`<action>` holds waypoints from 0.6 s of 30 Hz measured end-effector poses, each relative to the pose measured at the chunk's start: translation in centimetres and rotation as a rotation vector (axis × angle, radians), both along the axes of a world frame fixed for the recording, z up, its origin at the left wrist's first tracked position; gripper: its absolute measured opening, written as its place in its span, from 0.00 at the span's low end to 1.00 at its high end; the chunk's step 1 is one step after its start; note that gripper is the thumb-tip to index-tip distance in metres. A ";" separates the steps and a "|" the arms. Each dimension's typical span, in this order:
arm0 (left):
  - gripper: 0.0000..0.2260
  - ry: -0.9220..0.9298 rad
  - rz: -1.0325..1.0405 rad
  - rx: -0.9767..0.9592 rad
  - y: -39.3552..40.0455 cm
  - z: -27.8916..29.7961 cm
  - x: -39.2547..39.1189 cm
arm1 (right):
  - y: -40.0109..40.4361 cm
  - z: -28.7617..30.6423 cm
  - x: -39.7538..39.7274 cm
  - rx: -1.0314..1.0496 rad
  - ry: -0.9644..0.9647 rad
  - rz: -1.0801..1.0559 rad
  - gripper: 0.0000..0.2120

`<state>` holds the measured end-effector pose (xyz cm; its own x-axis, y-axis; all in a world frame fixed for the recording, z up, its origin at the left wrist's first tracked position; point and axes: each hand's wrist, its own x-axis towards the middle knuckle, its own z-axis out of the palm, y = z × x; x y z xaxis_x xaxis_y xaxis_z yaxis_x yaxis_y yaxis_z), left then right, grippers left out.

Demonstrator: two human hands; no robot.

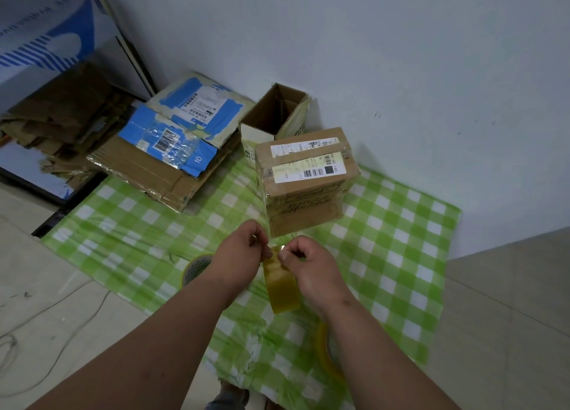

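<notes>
A yellowish strip of packing tape (282, 286) hangs down between my two hands above the green checked sheet (401, 255). My left hand (240, 252) and my right hand (308, 264) both pinch its upper end with curled fingers, close together. Just beyond them stands a closed brown carton (305, 187) with white barcode labels on its top. A tape roll (196, 269) lies on the sheet, partly hidden by my left forearm. Another tape roll (327, 354) shows beside my right forearm.
An open, upright brown carton (274, 116) stands behind the closed one by the white wall (401, 70). Flattened cartons with blue tape and labels (175, 138) are stacked at the left. More crumpled cardboard (61, 116) lies further left. Thin cables (46, 317) run over the tiled floor.
</notes>
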<state>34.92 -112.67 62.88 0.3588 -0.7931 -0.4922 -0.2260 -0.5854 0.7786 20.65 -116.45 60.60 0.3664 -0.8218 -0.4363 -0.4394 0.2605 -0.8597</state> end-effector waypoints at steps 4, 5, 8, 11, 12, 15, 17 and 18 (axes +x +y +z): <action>0.10 -0.032 -0.081 -0.002 0.1 0.0 -0.3 | -0.1 -0.1 -0.1 0.004 0.016 0.006 0.08; 0.10 -0.067 -0.116 -0.012 0.1 0.0 -0.3 | -0.1 -0.1 -0.1 0.004 0.020 0.008 0.08; 0.10 -0.214 -0.218 -0.030 0.0 0.0 -0.4 | -0.2 -0.1 -0.3 0.011 0.020 0.014 0.07; 0.09 -0.288 -0.242 -0.031 -0.1 -0.2 -0.4 | -0.3 0.0 -0.2 0.027 0.011 0.007 0.07; 0.08 -0.309 -0.252 -0.032 -0.1 -0.3 -0.4 | -0.4 0.1 -0.2 0.032 0.006 0.001 0.07; 0.05 -0.378 -0.277 -0.053 -0.2 -0.4 -0.5 | -0.5 0.3 0.0 0.044 -0.011 -0.024 0.06; 0.05 -0.416 -0.288 -0.079 -0.3 -0.6 -0.6 | -0.5 0.4 0.1 0.048 -0.013 -0.048 0.07; 0.04 -0.428 -0.286 -0.095 -0.3 -0.7 -0.6 | -0.5 0.5 0.1 0.045 -0.011 -0.057 0.07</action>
<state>34.31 -112.95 62.18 0.2744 -0.9228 -0.2703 -0.6766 -0.3851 0.6277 20.79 -116.98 61.08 0.3246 -0.8210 -0.4697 -0.4132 0.3236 -0.8512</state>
